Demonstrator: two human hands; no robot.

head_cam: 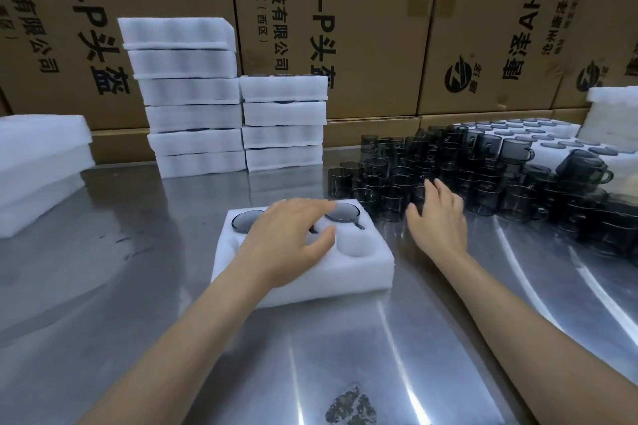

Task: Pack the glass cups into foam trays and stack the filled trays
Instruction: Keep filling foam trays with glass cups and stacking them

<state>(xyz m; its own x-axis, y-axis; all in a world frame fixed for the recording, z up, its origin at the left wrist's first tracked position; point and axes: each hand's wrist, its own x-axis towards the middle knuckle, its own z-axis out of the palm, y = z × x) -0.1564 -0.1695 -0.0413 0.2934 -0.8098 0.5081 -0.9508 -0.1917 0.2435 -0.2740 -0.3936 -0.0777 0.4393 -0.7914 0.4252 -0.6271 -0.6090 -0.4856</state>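
Mid-fill on the foam tray (362,269), left hand (290,241) spread flat over it, right hand (438,217) open, seemingly empty, reaching toward the glass cups (483,183) — next, a cup for the empty pocket.

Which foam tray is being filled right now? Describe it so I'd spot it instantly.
On the steel table, find the two tall stacks of white trays at the back. Nearer the person, one foam tray lies alone under the left hand. Unlike the stacked ones, its pockets show, two holding dark cups.
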